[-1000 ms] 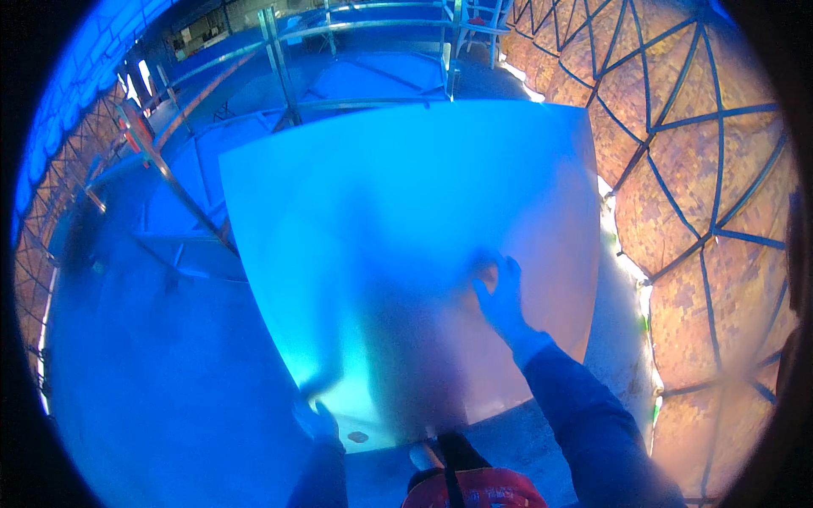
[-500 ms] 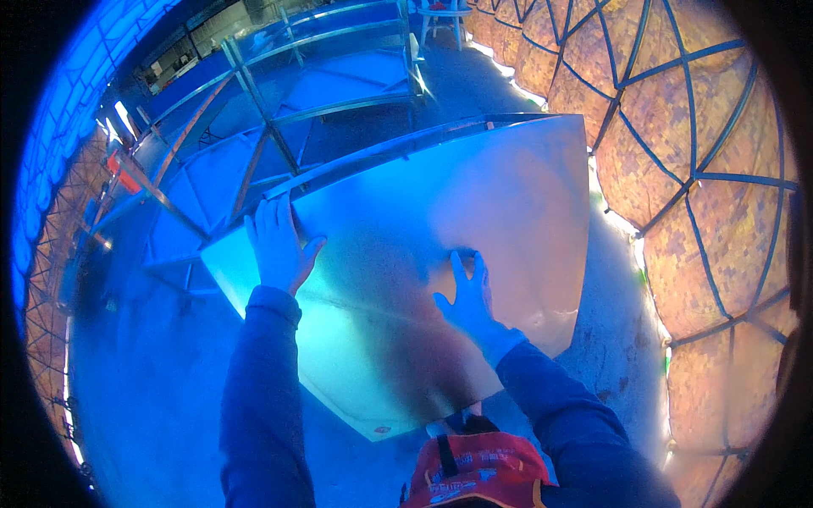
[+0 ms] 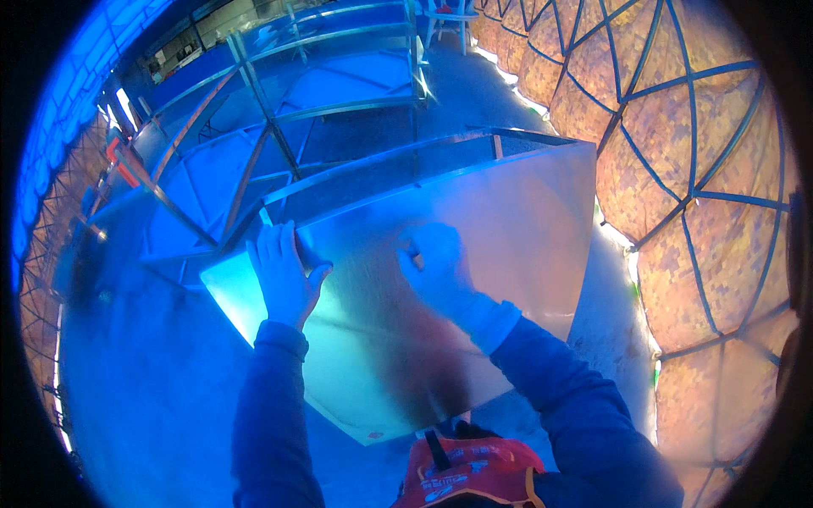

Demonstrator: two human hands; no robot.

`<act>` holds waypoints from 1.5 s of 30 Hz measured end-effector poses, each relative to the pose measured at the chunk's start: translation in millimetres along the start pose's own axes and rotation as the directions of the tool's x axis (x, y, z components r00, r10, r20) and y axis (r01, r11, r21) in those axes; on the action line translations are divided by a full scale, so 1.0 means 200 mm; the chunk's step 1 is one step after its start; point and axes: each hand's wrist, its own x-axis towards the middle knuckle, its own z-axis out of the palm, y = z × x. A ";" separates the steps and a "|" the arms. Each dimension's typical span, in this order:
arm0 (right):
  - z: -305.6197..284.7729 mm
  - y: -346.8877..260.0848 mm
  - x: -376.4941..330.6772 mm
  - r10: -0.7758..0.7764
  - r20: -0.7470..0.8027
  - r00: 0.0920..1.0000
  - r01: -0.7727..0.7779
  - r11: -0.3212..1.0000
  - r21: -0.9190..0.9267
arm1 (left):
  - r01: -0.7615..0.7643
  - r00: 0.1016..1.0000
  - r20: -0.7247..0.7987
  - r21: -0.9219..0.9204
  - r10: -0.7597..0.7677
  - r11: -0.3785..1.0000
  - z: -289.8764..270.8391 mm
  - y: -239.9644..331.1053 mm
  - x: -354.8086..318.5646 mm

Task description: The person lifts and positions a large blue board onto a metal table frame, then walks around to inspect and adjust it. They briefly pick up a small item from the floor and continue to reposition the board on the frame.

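Observation:
A large, smooth sheet-metal panel (image 3: 517,245) with angled corners stands tilted in front of me, an open frame along its far edge. My left hand (image 3: 286,275) grips its upper left edge, fingers reaching over the rim and thumb on the face. Near the middle of the sheet, my right hand (image 3: 439,264) is curled into a loose fist against or just above the surface; I see nothing in it. Blue light washes over the left half, and a dark reflection runs down the centre.
Beyond the panel stands a metal tube framework (image 3: 271,127) with blue-lit panels. A light stool (image 3: 449,21) is at the back. Along the right runs a patterned fabric wall (image 3: 660,161) with dark bars. Below me is a red apron (image 3: 470,474).
My right hand has gone from spread fingers to a loose fist and moved a little left. The panel's far edge has tipped slightly, showing more of the frame behind it.

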 end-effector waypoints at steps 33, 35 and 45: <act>0.11 -0.71 -0.34 0.393 -0.619 0.680 -0.583 0.802 -0.130 | -0.221 0.962 0.128 -0.140 0.239 0.965 -0.39 -0.10 -0.70; 0.10 -0.73 -0.36 0.411 -0.598 0.688 -0.591 0.795 -0.134 | -0.210 0.964 0.138 -0.123 0.226 0.970 -0.40 -0.13 -0.73; 0.15 -0.97 -0.83 0.484 -0.659 0.576 -0.722 0.679 -0.132 | -0.306 0.768 0.536 -0.176 0.352 0.936 0.03 -0.54 -0.99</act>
